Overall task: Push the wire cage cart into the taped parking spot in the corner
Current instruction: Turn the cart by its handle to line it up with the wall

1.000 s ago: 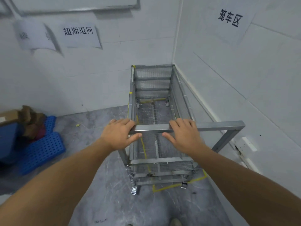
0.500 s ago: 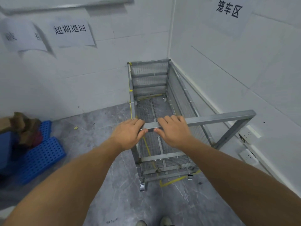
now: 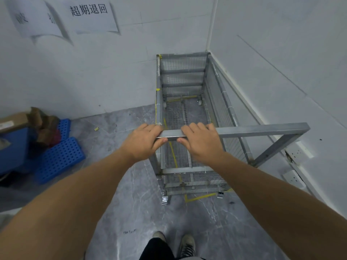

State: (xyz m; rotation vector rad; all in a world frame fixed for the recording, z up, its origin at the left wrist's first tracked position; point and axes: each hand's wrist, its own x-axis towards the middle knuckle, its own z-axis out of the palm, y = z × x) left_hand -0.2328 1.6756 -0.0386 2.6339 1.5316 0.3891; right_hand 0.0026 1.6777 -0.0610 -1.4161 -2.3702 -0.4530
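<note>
The grey wire cage cart (image 3: 227, 104) stands in the corner, its far end against the back wall and its right side along the right wall. My left hand (image 3: 143, 142) and my right hand (image 3: 201, 142) grip its near top bar (image 3: 262, 128) close together at the left end. Yellow floor tape (image 3: 201, 197) shows under the cart's near end and through its mesh floor. Two near casters sit at the tape line.
Blue perforated plastic pallets (image 3: 60, 158) and a cardboard box (image 3: 13, 121) lie at the left wall. Paper signs hang on the back wall. Wall sockets (image 3: 298, 152) sit low on the right wall. My feet (image 3: 174, 243) stand on grey marble floor behind the cart.
My hands have slid closer together toward the bar's left end. The view has pulled back, so my feet now show. The cart stays in the corner.
</note>
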